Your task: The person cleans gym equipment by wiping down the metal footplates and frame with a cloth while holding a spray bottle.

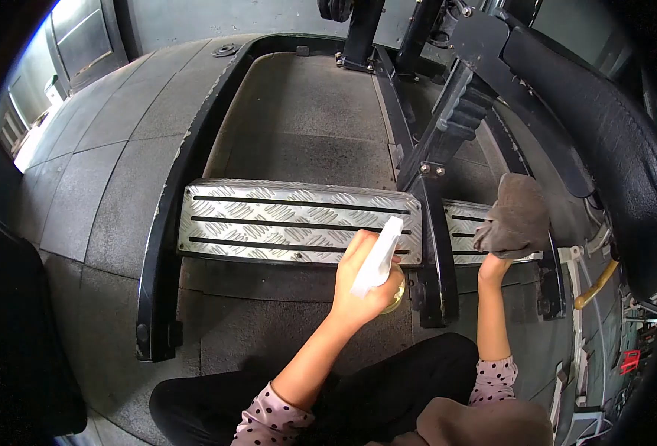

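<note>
The left grip [349,286] is wrapped round a white-headed spray bottle [379,262], tilted toward one o'clock near a silver diamond-plate footplate [269,223]; a grey-brown cloth [518,215] hides the right grip's [496,265] closure.

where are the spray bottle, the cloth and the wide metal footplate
Spray bottle [379,262]: head view, white top part
Cloth [518,215]: head view, its middle
Wide metal footplate [291,215]: head view, bare tread between slots

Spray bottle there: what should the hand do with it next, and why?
Perhaps give the metal plate a small spray: the left hand seems to hold the spray bottle over it, and the right hand, mostly hidden, carries a cloth that could wipe it.
</note>
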`<state>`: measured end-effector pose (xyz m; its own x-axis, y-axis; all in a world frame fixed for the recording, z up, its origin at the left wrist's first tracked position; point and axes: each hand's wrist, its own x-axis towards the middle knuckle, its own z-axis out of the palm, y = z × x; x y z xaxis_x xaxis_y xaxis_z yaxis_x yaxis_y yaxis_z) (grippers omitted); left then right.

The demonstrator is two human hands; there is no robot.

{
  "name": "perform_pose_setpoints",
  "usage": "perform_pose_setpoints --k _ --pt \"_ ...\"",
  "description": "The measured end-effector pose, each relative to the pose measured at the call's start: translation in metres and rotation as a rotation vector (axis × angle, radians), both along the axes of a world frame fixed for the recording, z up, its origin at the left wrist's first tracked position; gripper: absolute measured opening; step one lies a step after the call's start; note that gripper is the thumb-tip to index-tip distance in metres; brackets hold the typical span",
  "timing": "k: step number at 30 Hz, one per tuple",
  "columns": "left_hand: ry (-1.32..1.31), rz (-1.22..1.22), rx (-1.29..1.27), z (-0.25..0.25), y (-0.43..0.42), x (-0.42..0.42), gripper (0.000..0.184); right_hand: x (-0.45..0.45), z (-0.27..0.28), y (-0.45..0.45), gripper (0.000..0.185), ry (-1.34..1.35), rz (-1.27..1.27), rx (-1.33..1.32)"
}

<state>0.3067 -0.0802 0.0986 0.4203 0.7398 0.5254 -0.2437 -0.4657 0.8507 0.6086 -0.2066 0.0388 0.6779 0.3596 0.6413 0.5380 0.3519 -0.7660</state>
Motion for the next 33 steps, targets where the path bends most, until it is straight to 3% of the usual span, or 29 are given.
perform_pose_setpoints --k 1,5,8,11,13,14,15,17,18,19,22,24,28,30,32,33 --pt "0.013 -0.004 -0.003 0.003 0.001 -0.003 0.019 -0.016 0.008 0.006 0.047 -0.033 0.001 0.048" --pt "0.052 0.032 0.029 0.004 0.0 -0.005 0.024 -0.019 0.025 0.014 0.039 -0.55 -0.13 -0.237" --pt "-0.072 0.02 -0.167 -0.009 -0.002 0.001 0.031 -0.014 0.047 0.045 0.037 -1.033 -0.312 -0.389" --pt "0.02 0.044 0.009 -0.021 0.002 0.0 0.036 0.001 0.08 0.109 0.041 -1.357 -0.544 -0.343" --pt "0.035 0.061 0.06 -0.039 -0.001 0.004 0.036 -0.015 0.129 0.155 0.05 -1.471 -0.712 -0.344" --pt "0.041 0.071 0.087 -0.046 -0.004 0.006 0.035 -0.014 0.144 0.175 0.055 -1.498 -0.756 -0.482" --pt "0.02 0.041 0.042 -0.05 -0.007 0.007 0.035 -0.019 0.167 0.19 0.059 -1.351 -0.592 -0.772" --pt "0.077 0.022 0.01 -0.062 -0.013 0.01 0.032 0.016 0.175 0.227 0.064 -1.277 -0.392 -0.833" --pt "0.087 0.01 0.019 -0.071 -0.013 0.012 0.031 0.056 0.155 0.25 0.063 -1.36 -0.362 -0.618" --pt "0.094 0.007 0.017 -0.078 -0.013 0.014 0.031 0.075 0.142 0.27 0.045 -1.426 -0.299 -0.278" --pt "0.123 0.001 0.011 -0.093 -0.016 0.017 0.03 0.06 0.147 0.262 0.028 -1.342 -0.116 -0.854" --pt "0.14 0.011 0.028 -0.097 -0.016 0.019 0.029 0.057 0.119 0.261 0.025 -1.363 -0.096 -0.788" --pt "0.131 0.014 0.048 -0.096 -0.017 0.017 0.03 0.052 0.045 0.26 0.025 -1.634 -0.177 -1.085" --pt "0.123 0.02 0.079 -0.092 -0.019 0.017 0.031 0.091 -0.062 0.265 0.03 -2.119 -0.172 -1.491" --pt "0.136 0.012 0.075 -0.094 -0.022 0.016 0.032 0.051 -0.065 0.224 0.035 -1.453 -0.254 -0.919" --pt "0.158 0.023 0.121 -0.098 -0.023 0.018 0.033 0.036 -0.05 0.221 0.037 -1.424 -0.18 -0.979"
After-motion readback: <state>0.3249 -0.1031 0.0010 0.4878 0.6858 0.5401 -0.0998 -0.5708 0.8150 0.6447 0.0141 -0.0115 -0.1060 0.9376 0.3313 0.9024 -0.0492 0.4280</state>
